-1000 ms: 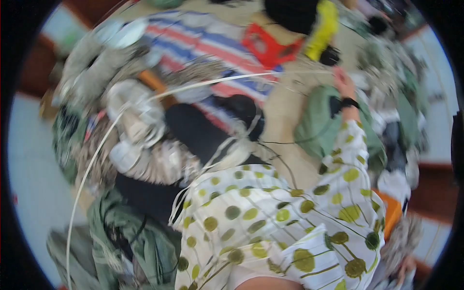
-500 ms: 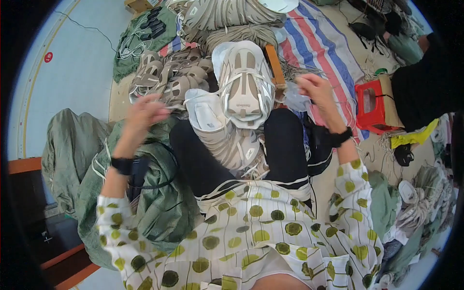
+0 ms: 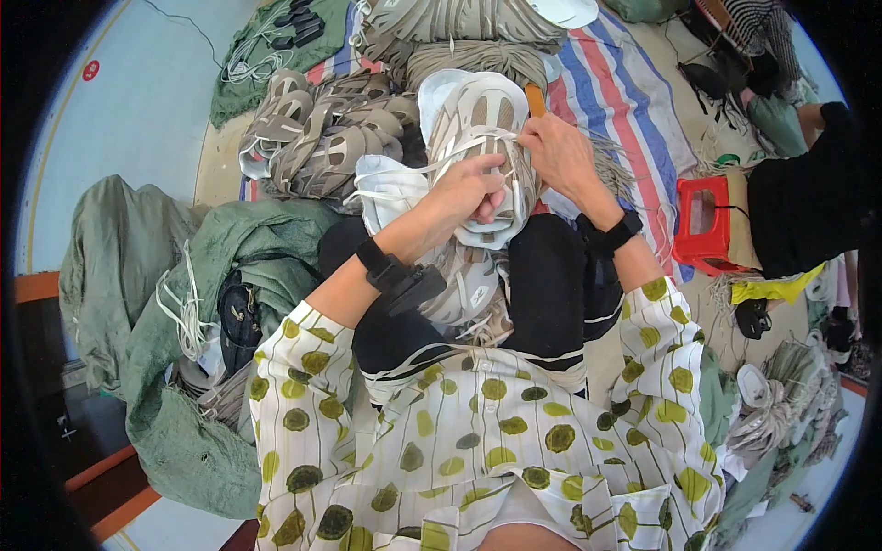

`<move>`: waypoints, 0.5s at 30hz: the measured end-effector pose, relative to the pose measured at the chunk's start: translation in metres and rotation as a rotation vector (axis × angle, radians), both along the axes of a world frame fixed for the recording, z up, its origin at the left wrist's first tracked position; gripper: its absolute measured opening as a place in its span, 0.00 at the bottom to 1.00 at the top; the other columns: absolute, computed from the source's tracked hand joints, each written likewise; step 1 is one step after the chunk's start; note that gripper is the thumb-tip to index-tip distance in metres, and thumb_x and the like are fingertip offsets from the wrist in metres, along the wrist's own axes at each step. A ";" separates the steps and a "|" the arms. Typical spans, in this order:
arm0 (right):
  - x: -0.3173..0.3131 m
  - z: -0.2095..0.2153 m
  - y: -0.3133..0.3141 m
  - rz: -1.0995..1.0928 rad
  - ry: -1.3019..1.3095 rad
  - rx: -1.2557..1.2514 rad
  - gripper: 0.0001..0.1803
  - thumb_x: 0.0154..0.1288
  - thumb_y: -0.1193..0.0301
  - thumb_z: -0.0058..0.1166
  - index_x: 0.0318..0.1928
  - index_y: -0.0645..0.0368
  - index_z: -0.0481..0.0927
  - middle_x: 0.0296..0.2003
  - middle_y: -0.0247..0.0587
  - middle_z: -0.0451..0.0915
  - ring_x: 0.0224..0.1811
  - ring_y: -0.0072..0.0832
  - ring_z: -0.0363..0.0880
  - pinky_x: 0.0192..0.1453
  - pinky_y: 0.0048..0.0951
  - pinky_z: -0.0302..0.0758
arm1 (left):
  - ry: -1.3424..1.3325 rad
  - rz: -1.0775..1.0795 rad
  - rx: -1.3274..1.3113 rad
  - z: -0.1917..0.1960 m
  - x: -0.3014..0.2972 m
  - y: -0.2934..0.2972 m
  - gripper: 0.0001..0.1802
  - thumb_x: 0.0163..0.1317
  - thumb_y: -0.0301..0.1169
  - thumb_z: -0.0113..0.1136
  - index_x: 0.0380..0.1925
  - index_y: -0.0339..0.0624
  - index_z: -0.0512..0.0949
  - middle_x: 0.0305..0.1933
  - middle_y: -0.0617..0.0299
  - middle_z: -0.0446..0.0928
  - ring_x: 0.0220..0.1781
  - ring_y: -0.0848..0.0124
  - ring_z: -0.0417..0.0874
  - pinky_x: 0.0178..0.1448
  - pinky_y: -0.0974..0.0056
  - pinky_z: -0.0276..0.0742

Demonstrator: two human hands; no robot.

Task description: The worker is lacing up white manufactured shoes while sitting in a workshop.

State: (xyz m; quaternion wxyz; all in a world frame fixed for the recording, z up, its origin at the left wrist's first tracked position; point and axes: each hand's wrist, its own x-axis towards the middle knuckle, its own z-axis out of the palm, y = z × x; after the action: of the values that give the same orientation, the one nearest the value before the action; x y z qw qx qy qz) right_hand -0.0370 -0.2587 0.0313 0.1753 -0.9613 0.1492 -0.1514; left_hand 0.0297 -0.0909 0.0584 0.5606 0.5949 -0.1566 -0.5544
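At the right of the upper (image 3: 494, 110), our right hand (image 3: 560, 156) pinches the lace (image 3: 490, 135); our left hand (image 3: 461, 191) curls over the near side, hold unclear to us.

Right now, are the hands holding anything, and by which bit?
The right hand seems to pinch a white lace at the right side of the beige upper; for the left hand, I can't tell.

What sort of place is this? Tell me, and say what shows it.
Probably a small shoe workshop, judging by the many shoe uppers, the bulky green sack and the striped sheet on the floor.
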 end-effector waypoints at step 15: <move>0.005 0.009 -0.002 0.241 0.019 -0.258 0.02 0.52 0.73 0.50 0.27 0.57 0.72 0.26 0.38 0.70 0.32 0.37 0.73 0.34 0.37 0.67 | -0.332 -0.037 -0.001 -0.017 -0.017 0.002 0.29 0.55 0.26 0.43 0.60 0.36 0.57 0.22 0.65 0.68 0.22 0.76 0.69 0.27 0.73 0.67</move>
State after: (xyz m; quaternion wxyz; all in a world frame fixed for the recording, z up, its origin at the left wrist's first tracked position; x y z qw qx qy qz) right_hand -0.0316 -0.2609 0.0407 0.0659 -0.9881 0.0136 -0.1383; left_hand 0.0131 -0.0894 0.0414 0.5173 0.6748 -0.2582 -0.4586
